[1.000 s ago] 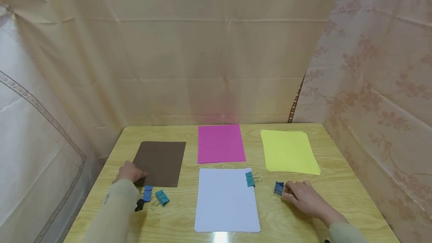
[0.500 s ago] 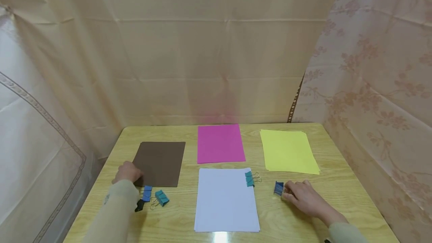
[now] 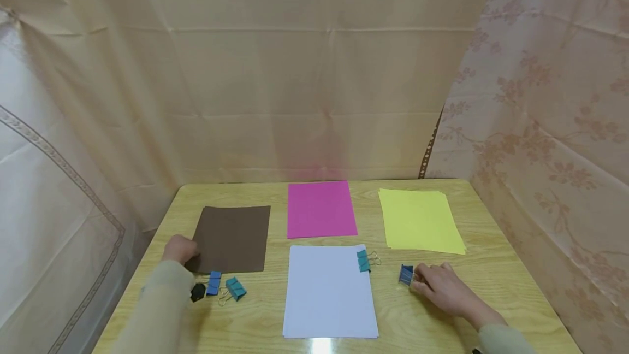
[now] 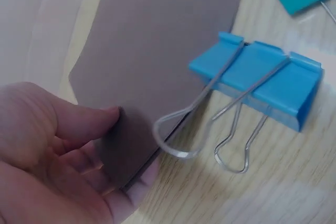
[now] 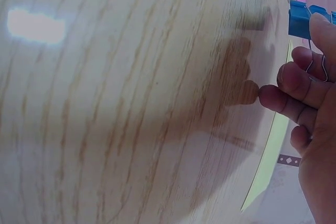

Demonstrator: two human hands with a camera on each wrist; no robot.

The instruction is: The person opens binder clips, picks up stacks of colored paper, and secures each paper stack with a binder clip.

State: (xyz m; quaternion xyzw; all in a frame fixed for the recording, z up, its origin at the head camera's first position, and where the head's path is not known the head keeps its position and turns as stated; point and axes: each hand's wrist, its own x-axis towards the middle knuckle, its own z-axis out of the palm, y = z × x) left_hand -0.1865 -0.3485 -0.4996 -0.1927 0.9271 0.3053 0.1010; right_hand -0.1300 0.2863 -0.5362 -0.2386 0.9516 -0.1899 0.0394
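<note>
At the left, my left hand (image 3: 179, 249) pinches the near left corner of a stack of brown paper (image 3: 233, 239). In the left wrist view the thumb lies on top and the fingers curl beneath the brown sheets. Just beside that corner stands a blue binder clip (image 4: 257, 77), with a teal binder clip (image 3: 236, 288) to its right and a small black object (image 3: 198, 291) to its left. My right hand (image 3: 444, 288) holds another blue binder clip (image 3: 405, 274) by its wire handles, low over the table.
A white paper stack (image 3: 329, 294) lies front centre, a teal binder clip (image 3: 363, 261) on its right edge. Behind are magenta paper (image 3: 321, 209) and a yellow paper stack (image 3: 421, 220). Cloth curtains (image 3: 314, 70) stand around the wooden table (image 3: 265, 316).
My left hand has moved slightly left, and the near left corner of the brown paper has shifted with it. My right hand and its blue binder clip stay where they were.
</note>
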